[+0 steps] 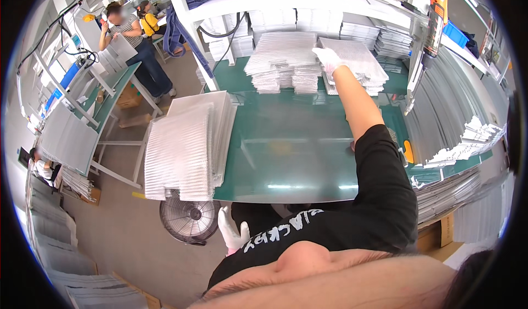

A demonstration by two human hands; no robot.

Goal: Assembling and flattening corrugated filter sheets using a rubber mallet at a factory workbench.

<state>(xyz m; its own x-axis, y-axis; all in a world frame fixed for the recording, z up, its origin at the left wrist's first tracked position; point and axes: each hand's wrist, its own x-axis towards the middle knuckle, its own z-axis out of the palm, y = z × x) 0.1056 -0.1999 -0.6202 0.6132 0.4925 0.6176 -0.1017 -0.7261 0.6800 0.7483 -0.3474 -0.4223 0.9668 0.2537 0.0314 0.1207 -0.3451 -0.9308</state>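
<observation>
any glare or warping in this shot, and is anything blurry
Head view: lamp glare streaks the green table near its front edge; fisheye bends the shelf frame and darkens the corners; the right hand on the far stack of sheets is sharp, the chin at the bottom blurred.

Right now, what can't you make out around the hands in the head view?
- Right hand: white glove on the ribbed metal sheet stack; grip or flat press is too small to tell.
- Left hand: gloved, hanging below the green table edge; palm turned away, contents hidden.
- Lower table front: blocked by the person's own black shirt.
- Floor fan: top cut off by the table edge.
</observation>
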